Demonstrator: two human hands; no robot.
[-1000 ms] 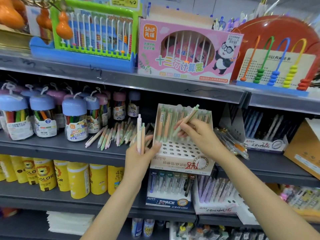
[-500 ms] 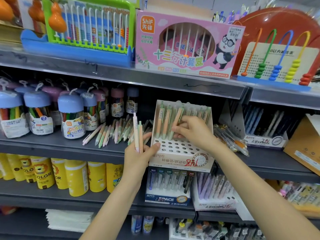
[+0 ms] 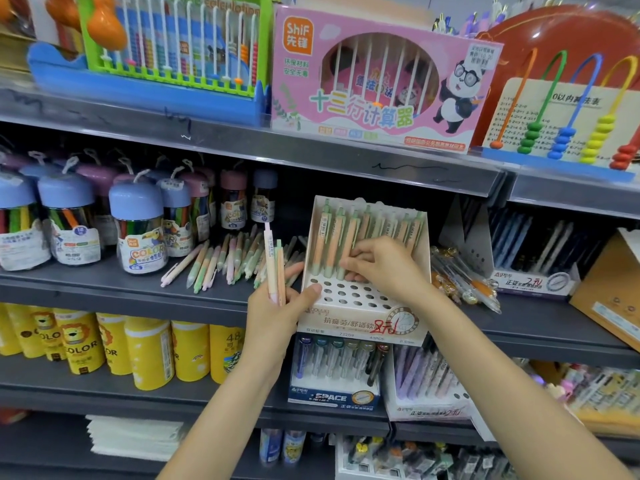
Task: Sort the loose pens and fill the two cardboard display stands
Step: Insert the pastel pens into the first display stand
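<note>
A white cardboard display stand (image 3: 360, 315) with rows of round holes sits on the middle shelf. Several orange-and-green pens (image 3: 346, 237) stand in its back rows. My right hand (image 3: 377, 268) is over the stand, its fingers pinching the lower end of a pen at a hole. My left hand (image 3: 277, 313) grips a few pastel pens (image 3: 273, 265) upright, its thumb against the stand's left edge. A heap of loose pastel pens (image 3: 221, 261) lies on the shelf left of the stand.
Blue-capped and purple-capped jars of coloured pens (image 3: 138, 230) stand to the left of the heap. Another pen stand (image 3: 533, 282) and wrapped pens (image 3: 464, 282) lie to the right. Abacus boxes (image 3: 377, 81) fill the upper shelf. Yellow tubes (image 3: 114, 344) and more pen boxes occupy the lower shelf.
My right hand has lowered the pen from a raised slant down into the stand's holes. My left hand with its pens has moved right until the thumb touches the stand.
</note>
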